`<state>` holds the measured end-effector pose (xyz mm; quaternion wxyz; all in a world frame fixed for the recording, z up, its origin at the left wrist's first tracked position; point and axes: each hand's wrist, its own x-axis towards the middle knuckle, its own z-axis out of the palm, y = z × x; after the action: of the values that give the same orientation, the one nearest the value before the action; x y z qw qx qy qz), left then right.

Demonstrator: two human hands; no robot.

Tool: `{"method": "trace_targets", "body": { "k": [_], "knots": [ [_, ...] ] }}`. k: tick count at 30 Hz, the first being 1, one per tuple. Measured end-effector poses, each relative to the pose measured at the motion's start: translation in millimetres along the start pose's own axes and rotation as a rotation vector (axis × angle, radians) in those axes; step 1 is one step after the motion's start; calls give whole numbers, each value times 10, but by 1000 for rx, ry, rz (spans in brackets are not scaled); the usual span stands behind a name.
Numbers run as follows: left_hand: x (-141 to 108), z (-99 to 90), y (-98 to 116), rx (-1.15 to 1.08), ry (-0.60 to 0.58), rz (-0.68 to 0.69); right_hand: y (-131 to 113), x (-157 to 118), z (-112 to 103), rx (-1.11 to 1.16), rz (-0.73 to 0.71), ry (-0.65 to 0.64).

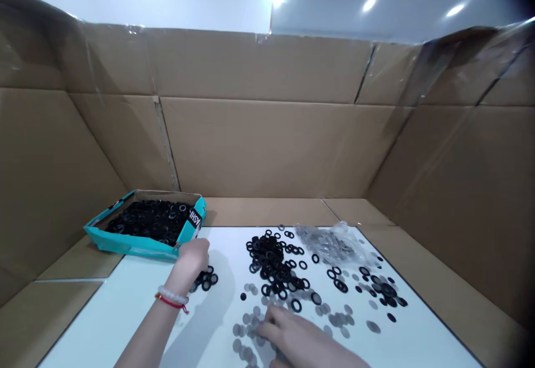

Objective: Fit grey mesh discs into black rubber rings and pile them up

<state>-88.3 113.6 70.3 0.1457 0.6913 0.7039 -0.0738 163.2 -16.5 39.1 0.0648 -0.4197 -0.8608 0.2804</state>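
Observation:
My left hand is curled, knuckles up, at the near right corner of the turquoise box, over the white board. Its fingertips are hidden, so whatever they hold does not show. Beside it lies a small cluster of black rings, some with grey centres. My right hand is low at the front, thumb and forefinger bent together over scattered translucent grey discs. I cannot make out what is between them. Just beyond it lies a heap of black rings.
The turquoise box, full of black rings, stands at the left. A clear plastic bag of grey pieces lies at the back right, with black discs in front. Cardboard walls enclose the white board.

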Motion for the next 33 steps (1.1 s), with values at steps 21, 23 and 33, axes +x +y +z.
{"method": "trace_targets", "body": {
  "k": [21,23,33],
  "knots": [
    [127,511,625,-772,-15,505,240,110,-33,502,87,389],
    [70,373,635,-901,-56,541,228,248,-217,625,59,501],
    [-481,-207,648,-1399,-44,596,4,700,-826,928,-78,509]
  ]
}}
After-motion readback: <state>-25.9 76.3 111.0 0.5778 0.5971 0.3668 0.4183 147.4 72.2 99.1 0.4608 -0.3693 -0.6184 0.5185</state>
